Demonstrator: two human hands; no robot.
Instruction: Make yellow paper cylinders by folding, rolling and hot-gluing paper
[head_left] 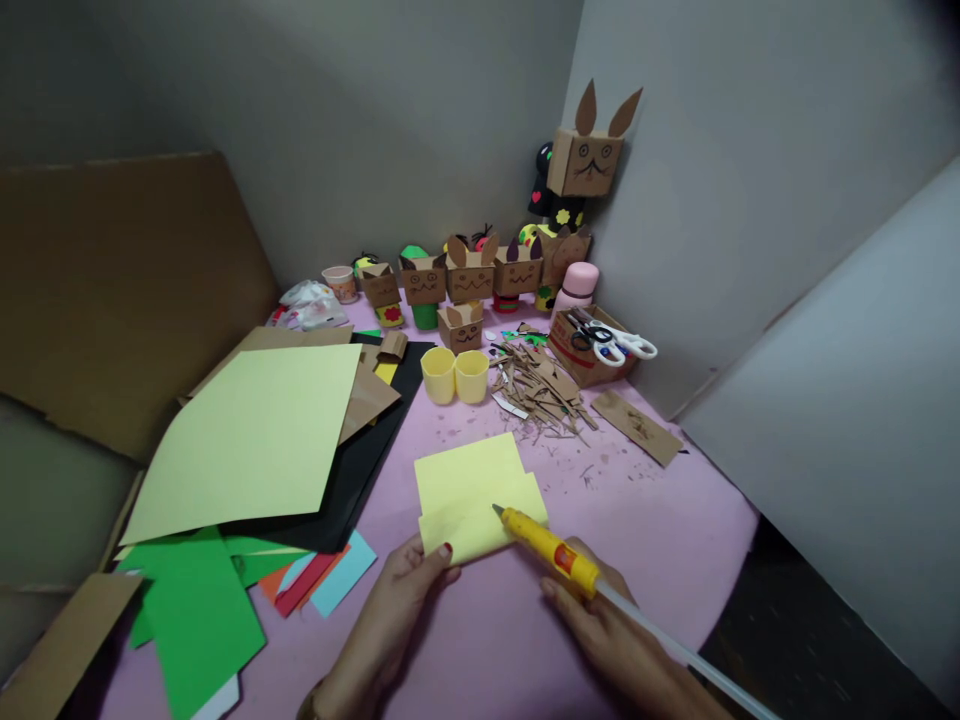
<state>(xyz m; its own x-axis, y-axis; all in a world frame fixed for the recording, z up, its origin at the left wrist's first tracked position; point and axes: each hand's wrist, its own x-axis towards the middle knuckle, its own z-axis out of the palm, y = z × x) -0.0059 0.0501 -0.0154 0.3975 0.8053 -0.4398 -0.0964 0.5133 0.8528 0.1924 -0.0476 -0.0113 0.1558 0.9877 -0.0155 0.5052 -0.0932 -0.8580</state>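
My left hand [411,590] pinches the lower left edge of a folded yellow paper [472,490], thumb on top. The fold lies toward me, and a wider back layer shows behind it. A yellow hot glue gun [551,553] with a long translucent glue stick [675,645] out of its back is gripped in my right hand [596,610]. Its dark nozzle points left, over the folded part of the paper. Whether the tip touches the paper, I cannot tell. Two joined yellow paper cups [455,376] stand just beyond the paper.
Left lie a large pale yellow sheet [262,430], black sheets [360,460], green paper [199,610] and coloured strips [330,580]. Cardboard scraps [536,385] are heaped at right, near a box [589,350] with scissors [615,340]. Several cardboard animal heads [470,277] line the back.
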